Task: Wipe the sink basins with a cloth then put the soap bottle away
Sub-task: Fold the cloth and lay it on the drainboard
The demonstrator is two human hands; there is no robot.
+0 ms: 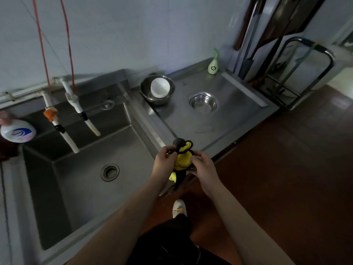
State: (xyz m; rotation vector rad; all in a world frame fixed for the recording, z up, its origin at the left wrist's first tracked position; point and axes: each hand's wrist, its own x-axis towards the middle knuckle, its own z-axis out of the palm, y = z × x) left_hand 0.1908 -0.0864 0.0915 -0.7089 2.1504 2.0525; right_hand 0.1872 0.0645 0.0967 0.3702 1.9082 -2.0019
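Left hand (165,159), right hand (203,165): each grip pinching yellow cloth (183,158), held above front edge of surface (229,119), right of sink basin (91,178). Soap bottle (18,131) at far left, beside basin. Steel bowl (157,89) on surface holds white bowl (160,87).

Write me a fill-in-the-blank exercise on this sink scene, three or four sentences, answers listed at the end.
1. Both hands, the left hand and the right hand, hold a cloth that is black and ____.
2. The white bowl sits inside a larger ____ bowl.
3. The deep sink basin has a round ____ in its floor.
4. The green-capped spray bottle stands at the back of the counter against the ____.

Missing words: yellow; metal; drain; wall
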